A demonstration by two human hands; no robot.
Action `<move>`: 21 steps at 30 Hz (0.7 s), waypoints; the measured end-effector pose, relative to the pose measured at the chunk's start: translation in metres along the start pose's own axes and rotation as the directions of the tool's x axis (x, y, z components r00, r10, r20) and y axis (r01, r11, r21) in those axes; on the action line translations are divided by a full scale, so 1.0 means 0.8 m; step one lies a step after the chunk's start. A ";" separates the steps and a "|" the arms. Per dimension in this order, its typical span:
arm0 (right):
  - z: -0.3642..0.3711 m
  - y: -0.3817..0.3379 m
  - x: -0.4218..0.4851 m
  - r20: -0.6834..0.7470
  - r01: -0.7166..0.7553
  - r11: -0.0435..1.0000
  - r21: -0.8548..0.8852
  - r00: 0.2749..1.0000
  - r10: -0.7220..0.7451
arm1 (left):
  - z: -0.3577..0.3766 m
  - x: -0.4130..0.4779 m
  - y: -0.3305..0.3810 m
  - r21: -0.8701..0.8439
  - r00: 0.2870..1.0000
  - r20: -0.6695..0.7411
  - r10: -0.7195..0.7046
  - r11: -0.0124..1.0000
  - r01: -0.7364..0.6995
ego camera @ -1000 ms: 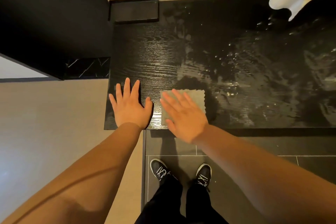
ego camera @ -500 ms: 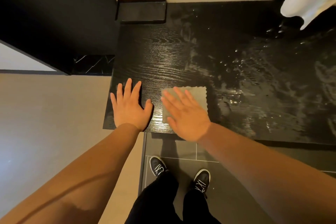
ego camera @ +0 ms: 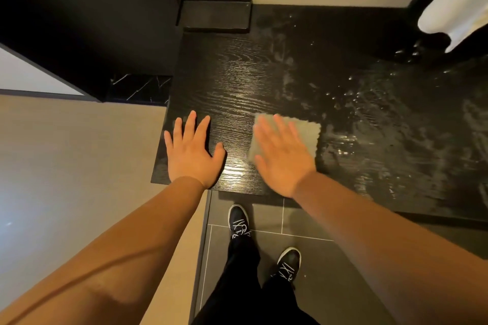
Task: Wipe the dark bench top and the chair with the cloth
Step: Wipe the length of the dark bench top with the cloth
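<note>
The dark wood-grain bench top (ego camera: 237,82) fills the middle and right of the view, with wet streaks and droplets across its right half. A grey cloth (ego camera: 307,134) lies flat near the bench's front edge. My right hand (ego camera: 282,158) presses flat on the cloth, fingers spread and blurred with motion. My left hand (ego camera: 191,153) rests flat on the bare bench at its front left corner, fingers apart, holding nothing. No chair is in view.
A shallow black tray (ego camera: 214,14) sits at the bench's back left corner against the beige wall. A white towel (ego camera: 456,8) hangs at the top right. A black panel (ego camera: 79,21) stands to the left. My shoes (ego camera: 239,221) stand on grey floor tiles.
My right hand and the cloth have slid a little to the right, away from my left hand. The left hand has stayed planted at the corner.
</note>
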State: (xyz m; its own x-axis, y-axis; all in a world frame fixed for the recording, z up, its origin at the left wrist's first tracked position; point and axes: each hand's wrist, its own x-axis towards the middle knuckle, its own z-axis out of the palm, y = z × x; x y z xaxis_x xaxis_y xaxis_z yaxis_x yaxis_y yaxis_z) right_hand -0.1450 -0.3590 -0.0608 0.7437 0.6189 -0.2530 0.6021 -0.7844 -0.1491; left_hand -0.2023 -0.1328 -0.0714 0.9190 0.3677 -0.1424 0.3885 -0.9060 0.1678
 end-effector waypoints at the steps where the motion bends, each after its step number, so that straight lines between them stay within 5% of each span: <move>1: 0.006 -0.009 -0.007 0.026 0.078 0.997 -0.020 0.997 -0.077 | 0.000 0.000 0.000 0.004 1.000 -0.002 -0.003 1.000 0.003; 6: 0.000 0.026 0.007 0.049 0.286 0.958 -0.023 0.957 -0.284 | 0.001 0.000 0.000 -0.001 1.000 -0.004 0.003 1.000 -0.003; 13: -0.014 0.036 0.026 -0.059 -0.135 0.990 0.045 0.989 0.137 | 0.001 0.000 -0.002 -0.013 1.000 -0.009 0.015 1.000 -0.015; 21: 0.004 0.004 0.009 0.037 0.242 0.970 0.001 0.970 -0.241 | -0.004 -0.002 0.003 0.016 0.999 0.036 0.015 1.000 -0.016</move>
State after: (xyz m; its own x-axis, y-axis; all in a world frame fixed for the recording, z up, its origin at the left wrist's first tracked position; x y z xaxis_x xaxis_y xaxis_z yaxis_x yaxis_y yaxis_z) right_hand -0.1386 -0.3569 -0.0658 0.5651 0.7880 -0.2443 0.7635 -0.6117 -0.2069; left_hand -0.2023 -0.1351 -0.0680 0.9217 0.3463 -0.1745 0.3730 -0.9148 0.1546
